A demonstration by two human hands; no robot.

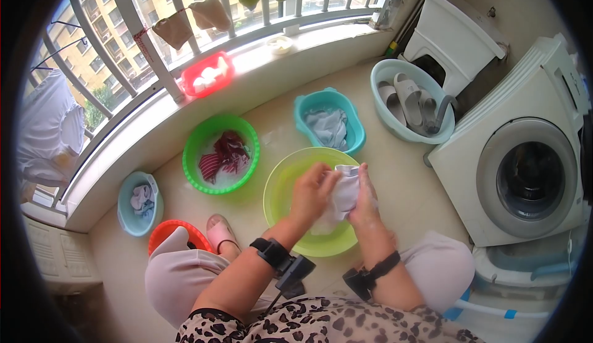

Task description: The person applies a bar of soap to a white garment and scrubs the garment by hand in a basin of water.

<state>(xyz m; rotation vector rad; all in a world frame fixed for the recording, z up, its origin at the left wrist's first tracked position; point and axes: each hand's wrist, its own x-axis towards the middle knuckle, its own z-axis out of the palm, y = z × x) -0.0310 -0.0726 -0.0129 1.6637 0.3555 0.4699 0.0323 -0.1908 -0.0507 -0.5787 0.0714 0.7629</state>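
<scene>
Above a yellow-green basin, a white cloth is held between my two hands. My left hand has its fingers bent together at the cloth's left edge. On the other side, my right hand grips the cloth along its right edge, fingers pointing up. The lower part of the cloth hangs toward the inside of the basin. What my left fingertips pinch is small and partly hidden.
A green basin with dark red clothes, a teal basin with pale cloth, and a small blue basin stand around. Slippers fill a pale basin by the washing machine. A red tray rests on the ledge.
</scene>
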